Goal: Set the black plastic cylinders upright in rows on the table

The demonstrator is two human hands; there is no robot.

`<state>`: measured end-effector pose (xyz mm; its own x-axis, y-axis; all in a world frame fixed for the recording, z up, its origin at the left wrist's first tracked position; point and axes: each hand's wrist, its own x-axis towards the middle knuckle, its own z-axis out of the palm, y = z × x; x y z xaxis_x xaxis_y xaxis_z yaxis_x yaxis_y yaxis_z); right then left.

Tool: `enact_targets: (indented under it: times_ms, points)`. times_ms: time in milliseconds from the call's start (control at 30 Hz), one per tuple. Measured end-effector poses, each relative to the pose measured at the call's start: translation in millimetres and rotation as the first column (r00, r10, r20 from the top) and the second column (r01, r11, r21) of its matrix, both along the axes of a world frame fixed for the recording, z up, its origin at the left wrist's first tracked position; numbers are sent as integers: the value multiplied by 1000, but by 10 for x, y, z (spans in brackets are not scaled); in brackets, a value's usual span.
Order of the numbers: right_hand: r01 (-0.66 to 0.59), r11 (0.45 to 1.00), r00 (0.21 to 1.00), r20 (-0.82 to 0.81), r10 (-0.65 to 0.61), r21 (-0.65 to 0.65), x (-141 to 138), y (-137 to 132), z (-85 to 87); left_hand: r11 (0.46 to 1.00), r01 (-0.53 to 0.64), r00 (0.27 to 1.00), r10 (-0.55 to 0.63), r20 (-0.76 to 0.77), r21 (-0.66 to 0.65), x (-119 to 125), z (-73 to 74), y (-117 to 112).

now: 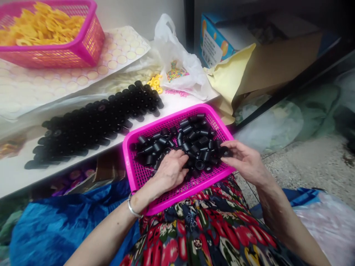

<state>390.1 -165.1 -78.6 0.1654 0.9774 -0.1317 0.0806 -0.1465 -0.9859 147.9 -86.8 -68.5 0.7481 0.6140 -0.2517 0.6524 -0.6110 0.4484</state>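
Note:
A pink plastic basket (130,162) rests on my lap against the table edge, holding many small black plastic cylinders (187,129). My left hand (172,168) reaches into the basket with its fingers bent down among the cylinders; what its fingertips grip is hidden. At the basket's right rim, my right hand (244,160) pinches one black cylinder (226,151) between thumb and fingers. On the white table, similar black cylinders (91,125) stand packed in slanting rows.
A second pink basket (91,40) with yellow plastic pieces (47,26) stands on a sheet of round stickers (122,59). Yellow rings (155,83) and a white plastic bag (188,62) lie behind the rows. A cardboard box (274,70) is at right, blue plastic (69,221) below left.

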Motion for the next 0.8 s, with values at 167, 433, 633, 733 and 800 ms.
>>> enact_targets:
  times_ms: [167,433,633,733,800]
  points:
    - [-39,999,999,-16,39,-18,54,-26,-9,879,476,877,-474,76,-12,188,23,-58]
    - [-20,999,995,-102,15,-48,94,-27,-41,874,83,987,-6,-159,479,-171,33,369]
    - [-67,998,991,-115,66,-3,75,2,-46,928,231,970,-244,9,294,-35,60,228]
    - [-67,998,992,-110,66,-2,71,-6,-29,866,465,884,-465,-48,183,147,2,49]
    - [-47,999,992,-121,46,-12,82,-20,-25,871,438,899,-421,-124,222,177,-23,21]
